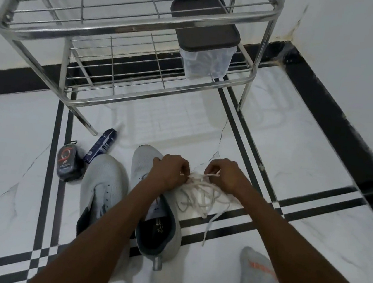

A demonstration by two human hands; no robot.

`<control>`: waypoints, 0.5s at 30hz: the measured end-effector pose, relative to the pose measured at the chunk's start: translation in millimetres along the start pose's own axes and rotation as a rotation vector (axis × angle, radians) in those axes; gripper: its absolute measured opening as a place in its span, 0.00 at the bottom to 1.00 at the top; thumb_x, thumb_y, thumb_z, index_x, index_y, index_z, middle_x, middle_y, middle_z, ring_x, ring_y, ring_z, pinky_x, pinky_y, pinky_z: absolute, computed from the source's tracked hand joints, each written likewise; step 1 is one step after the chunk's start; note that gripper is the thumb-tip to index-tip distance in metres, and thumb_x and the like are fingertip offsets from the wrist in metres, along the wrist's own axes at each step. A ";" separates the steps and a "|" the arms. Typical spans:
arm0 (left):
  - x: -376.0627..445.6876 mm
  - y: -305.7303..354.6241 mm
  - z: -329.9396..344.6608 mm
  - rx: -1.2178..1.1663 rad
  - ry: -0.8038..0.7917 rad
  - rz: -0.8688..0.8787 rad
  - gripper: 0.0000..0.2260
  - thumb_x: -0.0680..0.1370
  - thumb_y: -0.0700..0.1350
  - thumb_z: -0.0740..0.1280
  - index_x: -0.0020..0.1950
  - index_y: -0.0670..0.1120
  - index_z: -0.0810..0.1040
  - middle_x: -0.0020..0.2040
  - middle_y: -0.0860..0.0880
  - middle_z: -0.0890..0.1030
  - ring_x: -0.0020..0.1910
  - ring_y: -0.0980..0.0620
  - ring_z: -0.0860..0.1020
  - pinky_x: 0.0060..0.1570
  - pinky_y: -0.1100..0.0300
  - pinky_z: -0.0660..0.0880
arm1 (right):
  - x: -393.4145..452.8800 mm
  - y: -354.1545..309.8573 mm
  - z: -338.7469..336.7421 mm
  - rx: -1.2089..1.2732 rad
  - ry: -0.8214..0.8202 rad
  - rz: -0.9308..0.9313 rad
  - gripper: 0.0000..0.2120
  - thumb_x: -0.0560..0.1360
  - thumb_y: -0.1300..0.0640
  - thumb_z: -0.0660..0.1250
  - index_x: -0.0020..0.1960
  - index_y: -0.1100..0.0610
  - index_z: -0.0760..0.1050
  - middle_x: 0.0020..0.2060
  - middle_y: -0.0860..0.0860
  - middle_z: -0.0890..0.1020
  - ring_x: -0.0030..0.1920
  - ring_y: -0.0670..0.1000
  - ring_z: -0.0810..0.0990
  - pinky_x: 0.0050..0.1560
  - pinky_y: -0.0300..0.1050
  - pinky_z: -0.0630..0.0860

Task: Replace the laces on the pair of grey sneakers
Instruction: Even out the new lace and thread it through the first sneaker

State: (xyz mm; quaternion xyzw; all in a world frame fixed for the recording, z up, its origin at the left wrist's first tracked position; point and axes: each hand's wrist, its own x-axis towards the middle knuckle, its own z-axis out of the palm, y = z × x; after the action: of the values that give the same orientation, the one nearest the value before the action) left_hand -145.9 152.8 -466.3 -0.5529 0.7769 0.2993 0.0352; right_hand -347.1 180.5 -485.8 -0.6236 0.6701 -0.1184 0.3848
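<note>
Two grey knit sneakers [104, 185] lie side by side on the white tiled floor [297, 156], both apparently unlaced. Just right of them, the left hand [168, 171] and right hand [226, 174] each pinch strands of a tangled white lace bundle [199, 195]. By my judgement, threading has not begun.
</note>
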 end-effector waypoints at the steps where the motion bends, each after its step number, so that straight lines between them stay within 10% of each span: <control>1: 0.6 -1.3 -0.8 -0.146 0.039 -0.006 0.02 0.78 0.47 0.72 0.46 0.51 0.80 0.50 0.53 0.81 0.53 0.51 0.79 0.56 0.51 0.73 | 2.8 -3.3 -8.2 0.047 -0.007 -0.009 0.06 0.70 0.62 0.77 0.42 0.52 0.83 0.41 0.49 0.85 0.43 0.48 0.83 0.41 0.43 0.81; 5: -1.0 -3.3 -13.1 -0.694 0.250 -0.108 0.08 0.78 0.48 0.73 0.48 0.44 0.80 0.45 0.47 0.85 0.46 0.48 0.83 0.48 0.54 0.78 | 11.6 -17.6 -41.5 0.245 -0.085 0.026 0.10 0.70 0.61 0.79 0.50 0.58 0.85 0.45 0.54 0.87 0.45 0.54 0.86 0.43 0.47 0.84; 10: -12.2 10.2 -44.4 -0.778 0.268 0.066 0.08 0.80 0.48 0.72 0.49 0.44 0.83 0.46 0.50 0.87 0.48 0.54 0.84 0.50 0.65 0.77 | 14.1 -41.2 -68.5 0.050 -0.094 -0.093 0.29 0.67 0.48 0.81 0.66 0.47 0.78 0.64 0.44 0.79 0.63 0.45 0.76 0.67 0.48 0.73; 15: -20.1 25.2 -82.5 -0.819 0.326 0.131 0.07 0.78 0.49 0.74 0.47 0.46 0.84 0.47 0.52 0.84 0.48 0.58 0.82 0.46 0.69 0.76 | 7.1 -80.6 -59.0 0.504 -0.186 -0.245 0.09 0.76 0.57 0.74 0.55 0.54 0.81 0.50 0.50 0.86 0.57 0.47 0.83 0.60 0.51 0.78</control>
State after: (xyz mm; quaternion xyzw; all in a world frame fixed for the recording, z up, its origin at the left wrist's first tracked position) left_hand -137.6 133.4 -380.3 -0.5108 0.6232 0.4928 -0.3284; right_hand -325.7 139.2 -397.0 -0.5928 0.5011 -0.2691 0.5702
